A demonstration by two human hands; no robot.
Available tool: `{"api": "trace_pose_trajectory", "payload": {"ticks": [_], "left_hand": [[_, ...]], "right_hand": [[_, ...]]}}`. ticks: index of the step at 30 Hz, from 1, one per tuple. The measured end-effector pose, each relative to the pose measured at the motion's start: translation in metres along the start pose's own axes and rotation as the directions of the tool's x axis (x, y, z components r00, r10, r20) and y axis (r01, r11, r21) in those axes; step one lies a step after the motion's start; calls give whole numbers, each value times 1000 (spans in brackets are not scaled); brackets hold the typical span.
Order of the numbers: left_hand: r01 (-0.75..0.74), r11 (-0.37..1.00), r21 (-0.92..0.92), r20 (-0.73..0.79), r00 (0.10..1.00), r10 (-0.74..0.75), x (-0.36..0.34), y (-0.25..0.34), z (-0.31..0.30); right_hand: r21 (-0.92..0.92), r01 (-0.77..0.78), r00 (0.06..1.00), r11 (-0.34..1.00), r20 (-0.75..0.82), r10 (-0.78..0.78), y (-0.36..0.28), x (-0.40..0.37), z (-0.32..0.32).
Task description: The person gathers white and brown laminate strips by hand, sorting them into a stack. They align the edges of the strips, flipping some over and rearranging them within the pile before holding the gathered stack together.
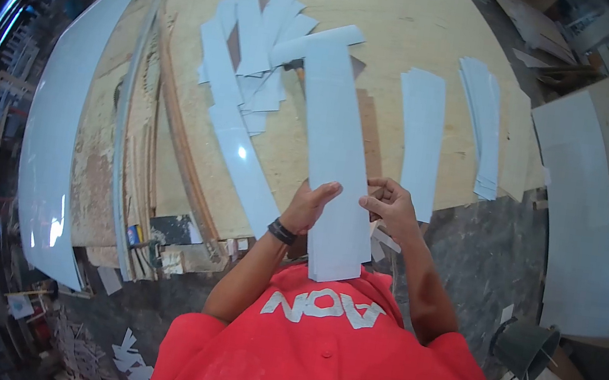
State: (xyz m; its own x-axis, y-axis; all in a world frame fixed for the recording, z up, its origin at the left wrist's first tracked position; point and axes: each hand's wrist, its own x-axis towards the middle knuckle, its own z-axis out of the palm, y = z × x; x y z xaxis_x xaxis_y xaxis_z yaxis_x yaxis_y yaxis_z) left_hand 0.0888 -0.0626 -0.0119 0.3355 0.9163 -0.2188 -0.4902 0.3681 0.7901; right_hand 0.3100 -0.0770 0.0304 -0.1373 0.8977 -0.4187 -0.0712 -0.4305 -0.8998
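Between my hands, close to my red shirt, is a long white strip stack (337, 148), its near end showing several edges. My left hand (309, 204) is closed on its left edge, thumb lying on top. My right hand (391, 205) has its fingers curled at the right edge, fingertips touching or very near it; its grip is partly hidden. The far end reaches over the wooden table (375, 7), beside a crosswise white strip (340, 39). Left of it lie a loose pile of white pieces (251, 37) and a long strip (244, 155).
Two strip stacks, one nearer (422, 128) and one farther right (480, 121), lie on the table. Wooden lengths (175, 119) and a large white sheet (58, 134) are at the left. At the right stand a panel (584, 196) and a dark bucket (526, 348).
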Motion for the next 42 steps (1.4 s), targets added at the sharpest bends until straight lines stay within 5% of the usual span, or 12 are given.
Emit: {"api": "trace_pose_trajectory", "payload": {"ticks": [2, 5, 14, 17, 19, 21, 25, 27, 29, 32, 39, 42], "left_hand": [[297, 881, -368, 177, 953, -247, 2, -6, -19], [81, 984, -157, 14, 997, -80, -4, 8, 3], [-12, 1000, -16, -12, 1000, 11, -8, 11, 15], [120, 983, -138, 37, 993, -115, -6, 9, 1], [70, 995, -65, -23, 997, -72, -5, 0, -9], [-74, 997, 2, -122, 990, 74, -8, -10, -6], [50, 995, -90, -13, 999, -52, -4, -5, -7], [6, 999, -41, 9, 1000, -5, -7, 5, 6], [-13, 999, -41, -12, 1000, 12, -8, 11, 15], [9, 997, -79, -15, 1000, -10, -10, 19, 22], [75, 977, -200, 36, 997, -69, -1, -6, -12], [32, 992, -121, 34, 999, -28, -12, 25, 20]], "right_hand": [[66, 10, 1000, 998, 3, -10, 8, 3, 6], [137, 32, 999, 990, -10, -31, 10, 3, 10], [258, 82, 995, 963, -69, -67, 13, -11, 20], [301, 142, 986, 943, -125, -109, 9, -10, -2], [299, 193, 973, 935, -180, -144, 0, -8, -29], [187, 161, 955, 969, -279, -105, -10, 1, -65], [27, 55, 913, 998, -405, -39, 18, 36, -138], [-451, -60, 748, 891, -612, -259, 35, 56, -153], [-291, 3, 856, 957, -494, -153, 16, 38, -106], [49, -23, 999, 999, -32, 24, 7, 2, -25], [215, 25, 1000, 976, 8, -27, 7, -13, 24], [206, 35, 999, 978, 10, -38, 5, -16, 26]]}}
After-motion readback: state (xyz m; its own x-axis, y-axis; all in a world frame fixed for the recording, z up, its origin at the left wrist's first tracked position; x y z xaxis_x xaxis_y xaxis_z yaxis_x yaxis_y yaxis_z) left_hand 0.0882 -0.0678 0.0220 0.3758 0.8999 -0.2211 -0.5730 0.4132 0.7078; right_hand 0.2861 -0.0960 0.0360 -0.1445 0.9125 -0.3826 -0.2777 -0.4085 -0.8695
